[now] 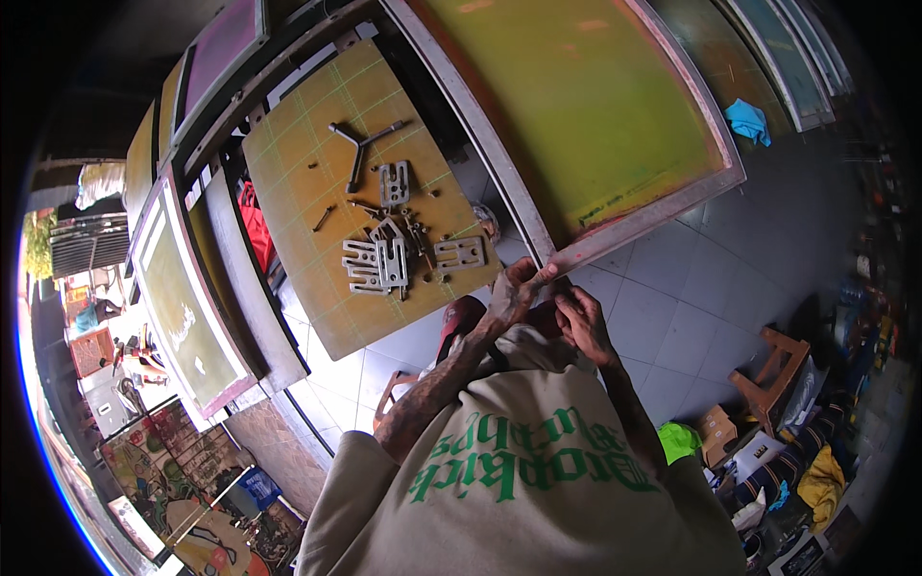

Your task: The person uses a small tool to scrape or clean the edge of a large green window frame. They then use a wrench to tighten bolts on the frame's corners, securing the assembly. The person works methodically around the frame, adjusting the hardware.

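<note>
Far left, two framed printing screens lean in a row: one pale green screen [182, 298] in a light frame, and above it a pinkish screen [226, 43] in a grey frame. Next along, one square yellow-green board [288, 154] with a faint grid serves as the desk. On it lie one three-armed metal wrench [357, 144], a single slotted bracket [394, 182] on its own, a heap of slotted metal brackets [379, 261] (four or five, overlapping too much to count surely), another lone bracket [459, 252] at the right of the heap, and a scatter of small bolts around them.

Centre now: the big screen frame [499, 163], its mesh yellow-green with an orange tint toward the edges and a pale metal rim, lies tilted with its lower corner coming down to the hands. The left hand [511, 293] has its grip closed on that corner, fingers curled over the rim. The right hand [581, 322] sits just beside it, below the corner, fingers bent in a narrow grip; whether it holds anything I cannot tell. The beige shirt with green lettering fills the lower middle and hides what lies beneath the hands.

To the right, grey floor tiles [691, 307], one blue cloth [747, 120] against more stacked screens, one wooden stool [773, 370], and a bright green cloth [678, 440] near a cardboard box [715, 427].
</note>
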`<control>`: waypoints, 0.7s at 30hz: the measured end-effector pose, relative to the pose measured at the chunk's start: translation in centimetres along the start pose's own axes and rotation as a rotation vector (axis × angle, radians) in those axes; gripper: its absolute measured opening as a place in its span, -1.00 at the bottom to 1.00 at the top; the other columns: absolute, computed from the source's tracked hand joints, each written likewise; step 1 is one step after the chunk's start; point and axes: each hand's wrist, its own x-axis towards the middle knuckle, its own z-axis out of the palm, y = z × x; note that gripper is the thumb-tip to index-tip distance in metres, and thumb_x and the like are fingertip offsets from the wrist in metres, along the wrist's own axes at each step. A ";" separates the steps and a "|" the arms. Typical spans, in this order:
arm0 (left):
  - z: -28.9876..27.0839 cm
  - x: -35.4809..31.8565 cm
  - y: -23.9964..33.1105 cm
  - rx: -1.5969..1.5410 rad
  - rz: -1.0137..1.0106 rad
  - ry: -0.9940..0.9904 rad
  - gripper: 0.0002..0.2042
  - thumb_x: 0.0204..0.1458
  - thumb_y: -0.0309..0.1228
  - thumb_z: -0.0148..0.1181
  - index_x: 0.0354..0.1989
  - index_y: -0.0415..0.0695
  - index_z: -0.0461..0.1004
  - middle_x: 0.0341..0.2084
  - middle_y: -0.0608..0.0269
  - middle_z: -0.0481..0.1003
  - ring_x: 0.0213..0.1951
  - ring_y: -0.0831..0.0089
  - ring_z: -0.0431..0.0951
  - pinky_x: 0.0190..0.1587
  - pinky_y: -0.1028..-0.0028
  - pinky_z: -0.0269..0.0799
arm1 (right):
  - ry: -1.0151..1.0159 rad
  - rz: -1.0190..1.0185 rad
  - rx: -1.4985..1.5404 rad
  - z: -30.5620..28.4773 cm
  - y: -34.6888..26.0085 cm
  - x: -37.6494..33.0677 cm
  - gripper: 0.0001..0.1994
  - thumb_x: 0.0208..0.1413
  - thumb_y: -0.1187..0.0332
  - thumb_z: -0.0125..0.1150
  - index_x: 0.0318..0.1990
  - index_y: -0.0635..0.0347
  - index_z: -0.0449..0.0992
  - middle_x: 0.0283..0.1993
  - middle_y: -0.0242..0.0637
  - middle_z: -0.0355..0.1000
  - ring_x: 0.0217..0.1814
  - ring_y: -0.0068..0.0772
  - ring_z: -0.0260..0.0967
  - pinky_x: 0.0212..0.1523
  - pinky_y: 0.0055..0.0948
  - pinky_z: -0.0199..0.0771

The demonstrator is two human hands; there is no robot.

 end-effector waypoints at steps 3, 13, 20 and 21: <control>0.4 -0.5 0.5 -0.050 0.015 -0.004 -0.62 0.14 -0.12 0.32 -0.11 -0.22 0.53 -0.32 0.34 0.55 -0.22 0.58 0.44 -0.10 0.49 0.36 | 0.126 -0.235 -0.151 1.1 1.8 0.8 -0.84 0.34 0.21 0.09 -0.16 0.07 0.38 -0.57 -0.53 0.21 -0.70 -0.77 0.00 -0.69 -0.65 -0.03; 0.2 0.3 -0.8 -0.087 0.038 -0.028 -0.59 0.11 -0.07 0.34 -0.08 -0.16 0.52 -0.38 0.41 0.50 -0.38 0.62 0.46 -0.39 0.57 0.34 | 0.313 -0.601 -0.470 1.5 3.4 1.4 -0.84 0.36 0.26 0.05 -0.23 0.12 0.38 -0.59 -0.52 0.20 -0.65 -0.73 0.04 -0.63 -0.62 0.04; -0.5 1.4 -2.8 -0.106 0.015 -0.048 -0.59 0.12 -0.07 0.33 -0.14 -0.20 0.52 -0.35 0.33 0.56 -0.29 0.58 0.49 -0.19 0.49 0.41 | -0.078 0.061 0.526 0.9 1.8 0.8 -0.67 0.39 0.05 -0.14 -0.16 0.10 0.40 -0.57 -0.51 0.19 -0.65 -0.65 -0.03 -0.60 -0.60 -0.02; -0.6 1.5 -3.1 -0.127 0.004 -0.058 -0.59 0.12 -0.05 0.33 -0.17 -0.20 0.54 -0.34 0.34 0.57 -0.26 0.60 0.48 -0.14 0.49 0.40 | -0.123 0.080 0.544 0.2 2.4 1.3 -0.69 0.39 0.06 -0.13 -0.15 0.09 0.40 -0.57 -0.52 0.18 -0.64 -0.65 -0.04 -0.60 -0.60 -0.02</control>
